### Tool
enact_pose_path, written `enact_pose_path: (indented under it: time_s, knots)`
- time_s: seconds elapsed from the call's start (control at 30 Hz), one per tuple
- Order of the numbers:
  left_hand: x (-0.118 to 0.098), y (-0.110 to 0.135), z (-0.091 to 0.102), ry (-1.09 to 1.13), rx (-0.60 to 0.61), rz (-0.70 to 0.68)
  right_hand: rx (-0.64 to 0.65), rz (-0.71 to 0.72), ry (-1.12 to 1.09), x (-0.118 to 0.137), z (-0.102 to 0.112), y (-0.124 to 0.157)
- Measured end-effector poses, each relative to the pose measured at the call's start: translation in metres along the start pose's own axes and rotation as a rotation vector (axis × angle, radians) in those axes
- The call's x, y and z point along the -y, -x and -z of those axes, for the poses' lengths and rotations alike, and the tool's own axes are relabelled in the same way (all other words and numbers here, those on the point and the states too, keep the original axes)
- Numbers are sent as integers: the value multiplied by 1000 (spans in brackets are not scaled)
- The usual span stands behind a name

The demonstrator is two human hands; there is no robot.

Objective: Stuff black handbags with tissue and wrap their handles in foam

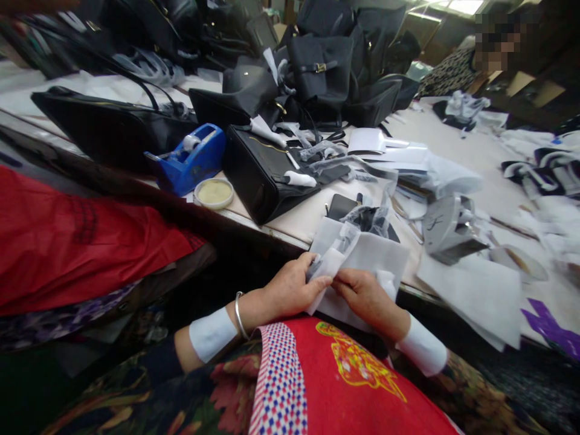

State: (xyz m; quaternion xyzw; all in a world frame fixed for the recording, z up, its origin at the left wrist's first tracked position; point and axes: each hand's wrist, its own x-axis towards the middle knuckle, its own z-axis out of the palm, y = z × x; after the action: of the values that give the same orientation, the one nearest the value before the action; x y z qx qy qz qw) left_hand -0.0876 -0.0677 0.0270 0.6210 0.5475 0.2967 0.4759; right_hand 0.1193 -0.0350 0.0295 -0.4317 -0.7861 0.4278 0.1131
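My left hand is closed, thumb and fingers pinching a strip wrapped in white and clear plastic at the table's front edge. From the right, my right hand meets it, its fingers closed on the near end of the same strip. A sheet of white wrapping paper lies under and behind both hands. Just beyond, black parts covered with clear plastic rest on the table. What is inside the strip cannot be made out.
A black handbag, a blue tape dispenser and a round tin stand left of my hands. A metal tape dispenser and white sheets lie right. More black bags are piled behind. A person is at the far right.
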Motion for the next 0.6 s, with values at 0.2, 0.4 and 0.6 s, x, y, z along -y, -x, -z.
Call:
enact_pose_path:
  time_s: [0.2,0.4,0.6]
  knots:
    - [4,0,-2,6,-52,5,-140,-233,-362,5,-16,-6]
    - [7,0,-2,-5,-25,-35,-19,-381,-1186,14,-26,7]
    - [6,1,-11,-164,17,-112,-212,-467,-1322,25,-41,-6]
